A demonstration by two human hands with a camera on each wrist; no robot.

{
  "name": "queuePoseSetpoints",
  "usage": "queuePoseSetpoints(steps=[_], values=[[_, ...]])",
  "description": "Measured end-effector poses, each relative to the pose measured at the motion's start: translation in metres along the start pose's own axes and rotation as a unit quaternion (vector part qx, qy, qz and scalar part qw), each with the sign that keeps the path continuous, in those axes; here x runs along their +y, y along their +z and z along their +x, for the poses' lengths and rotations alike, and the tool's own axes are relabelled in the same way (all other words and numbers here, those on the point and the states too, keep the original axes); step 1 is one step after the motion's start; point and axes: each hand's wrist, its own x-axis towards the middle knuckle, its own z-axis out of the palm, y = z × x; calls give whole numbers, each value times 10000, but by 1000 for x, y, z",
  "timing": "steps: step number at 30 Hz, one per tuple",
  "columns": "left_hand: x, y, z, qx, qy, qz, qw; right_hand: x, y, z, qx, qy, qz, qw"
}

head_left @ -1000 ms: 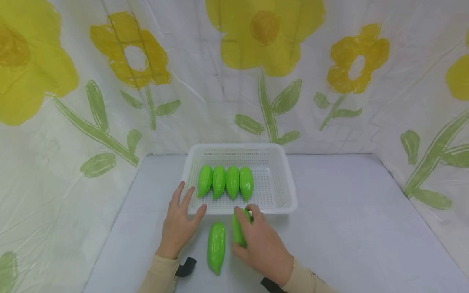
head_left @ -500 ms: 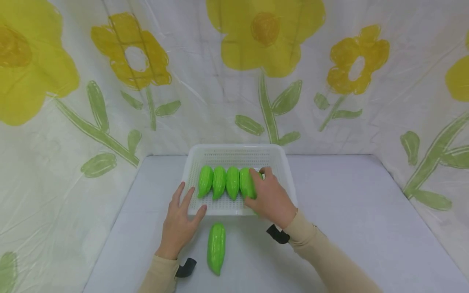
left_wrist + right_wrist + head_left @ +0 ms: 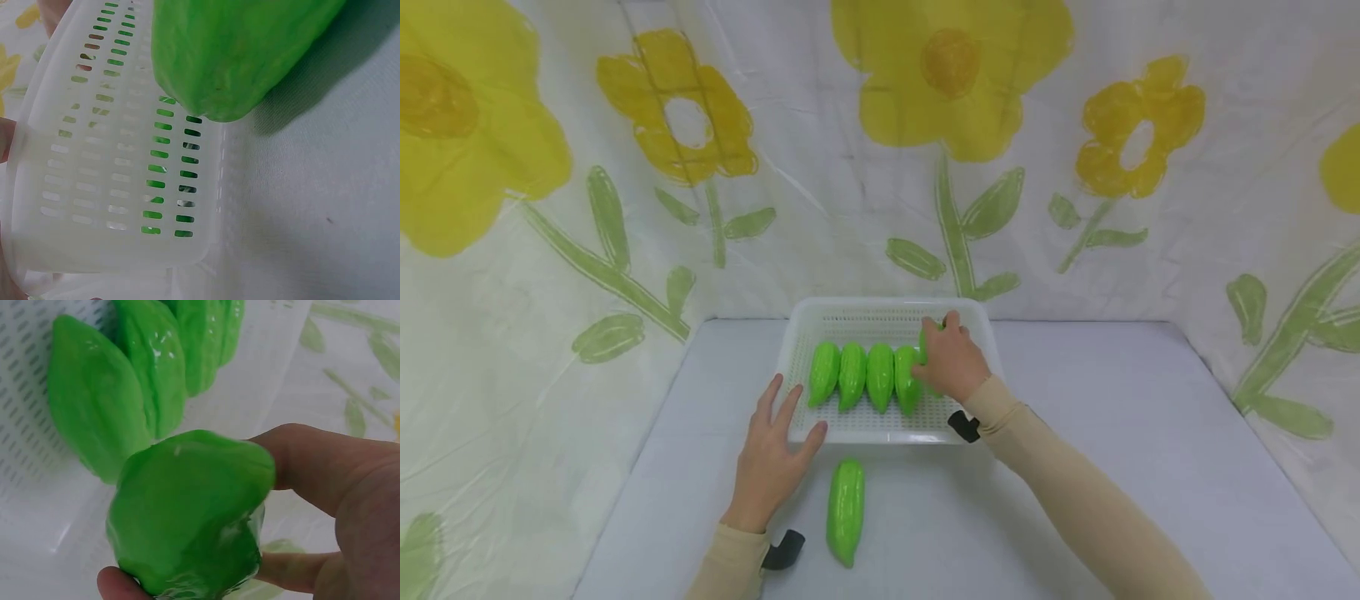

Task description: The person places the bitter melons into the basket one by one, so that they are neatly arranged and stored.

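Note:
Held in my right hand [image 3: 953, 360] is a glossy green, ridged bitter melon [image 3: 187, 512], gripped between the thumb and fingers. It is over the right part of a white plastic basket [image 3: 880, 437], largely covered by the hand in the head view. Left of it, several like bitter melons [image 3: 880, 379] lie side by side in the basket, tips toward me. My left hand [image 3: 769, 471] is at the basket's front left corner, fingers spread and rather straight, fingertips right at the rim. One more bitter melon [image 3: 846, 512] lies on the table before the basket.
A pale cloth covers the table [image 3: 1112, 467]. Behind and at both sides hangs a white curtain [image 3: 820, 208] with yellow flowers. The basket stands near the table's back edge, its perforated side wall [image 3: 100, 156] seen close in the left wrist view.
My right hand has carried a bitter melon from the table in front of the basket, over the front rim, to the right of the row inside. The left hand has stayed in place.

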Motion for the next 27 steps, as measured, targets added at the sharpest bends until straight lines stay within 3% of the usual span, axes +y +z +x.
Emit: queuePoseSetpoints(steps=[13,22,27], values=[[1,0,0,17,27,27,10000,17,12,34,-961,333,179,9947],[0,-1,0,30,20,38,10000,25,29,43,-1350,625,194,9887],[0,-1,0,86,68,14,9999,27,36,47,-1748,848,459,9799]])
